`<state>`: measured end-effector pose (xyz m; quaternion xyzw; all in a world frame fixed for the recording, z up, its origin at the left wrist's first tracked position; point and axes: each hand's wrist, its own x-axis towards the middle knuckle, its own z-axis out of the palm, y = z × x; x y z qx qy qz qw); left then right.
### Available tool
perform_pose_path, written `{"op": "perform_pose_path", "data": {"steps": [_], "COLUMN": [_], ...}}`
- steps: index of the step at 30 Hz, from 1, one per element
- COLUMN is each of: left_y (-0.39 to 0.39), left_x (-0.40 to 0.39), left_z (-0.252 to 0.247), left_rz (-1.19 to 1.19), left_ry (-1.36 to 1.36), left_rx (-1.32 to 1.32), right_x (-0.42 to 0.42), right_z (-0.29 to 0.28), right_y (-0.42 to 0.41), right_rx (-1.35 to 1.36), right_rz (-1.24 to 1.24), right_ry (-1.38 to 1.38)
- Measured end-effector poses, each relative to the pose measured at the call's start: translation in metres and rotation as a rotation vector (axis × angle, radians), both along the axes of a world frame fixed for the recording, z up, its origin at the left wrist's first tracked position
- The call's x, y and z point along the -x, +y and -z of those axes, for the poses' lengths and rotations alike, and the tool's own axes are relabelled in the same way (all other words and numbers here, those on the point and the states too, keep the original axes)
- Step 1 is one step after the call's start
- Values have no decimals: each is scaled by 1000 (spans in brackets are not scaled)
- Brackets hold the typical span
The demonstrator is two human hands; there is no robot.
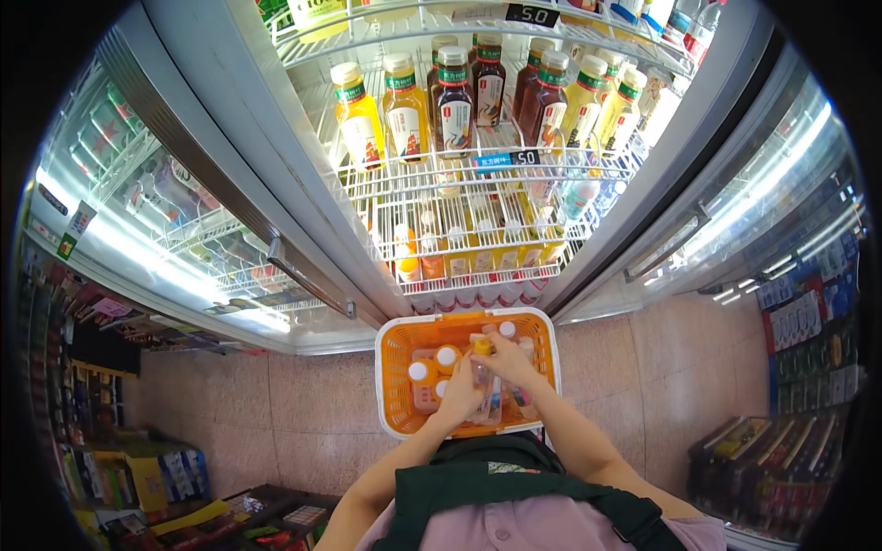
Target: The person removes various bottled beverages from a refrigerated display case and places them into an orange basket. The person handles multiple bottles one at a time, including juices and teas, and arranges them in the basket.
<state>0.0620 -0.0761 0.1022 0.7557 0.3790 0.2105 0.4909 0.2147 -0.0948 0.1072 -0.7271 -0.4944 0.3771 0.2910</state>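
Observation:
Both hands reach into an orange plastic basket with a white rim, in front of an open drinks fridge. A clear bottle with a yellow cap stands between them. My left hand is around the bottle's left side; my right hand has its fingers at the cap. Left of my hands, several bottles with white caps stand in the basket, and another white-capped bottle is near its far right corner. More clear bottles lie or stand partly hidden under my hands and wrists.
Wire fridge shelves ahead hold bottled teas and juices. A metal-framed glass door is on the left, another on the right. Snack displays stand at both sides of the tiled floor.

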Motion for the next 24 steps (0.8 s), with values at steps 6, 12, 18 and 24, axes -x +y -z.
{"op": "perform_pose_path", "data": {"steps": [6, 12, 18, 24], "left_y": [-7, 10, 25, 41], "left_x": [7, 1, -12, -37], "left_z": [35, 38, 58, 65], "left_rz": [-26, -17, 37, 51], "left_ry": [60, 62, 39, -115], "left_rx": [29, 272, 418, 740], "right_x": [7, 10, 6, -27], "right_z": [51, 72, 81, 65], "right_y": [6, 7, 19, 42], "right_rx": [-44, 90, 163, 159], "right_rz": [-77, -89, -110, -165], "right_ry": [-75, -263, -209, -63]}}
